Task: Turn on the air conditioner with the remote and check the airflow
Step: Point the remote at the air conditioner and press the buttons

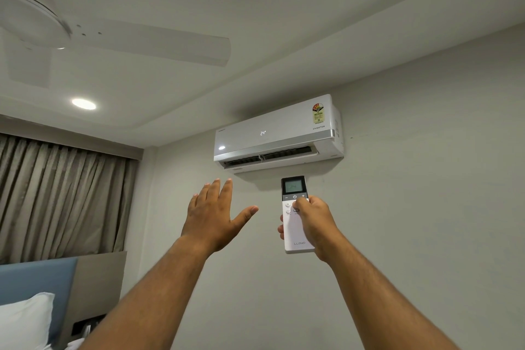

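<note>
A white split air conditioner (278, 133) hangs high on the wall; its front shows "24" and its bottom louver stands open. My right hand (315, 221) grips a white remote (295, 233) with a dark lit screen, pointed up at the unit, thumb resting on the buttons just under the power key. My left hand (213, 216) is raised below and left of the vent, back toward me, fingers spread, holding nothing.
A white ceiling fan (119, 37) reaches over the upper left, with a lit ceiling lamp (83, 104) below it. Grey-brown curtains (62, 196) cover the left wall. A blue headboard (39, 281) and a white pillow (25, 321) sit at the lower left.
</note>
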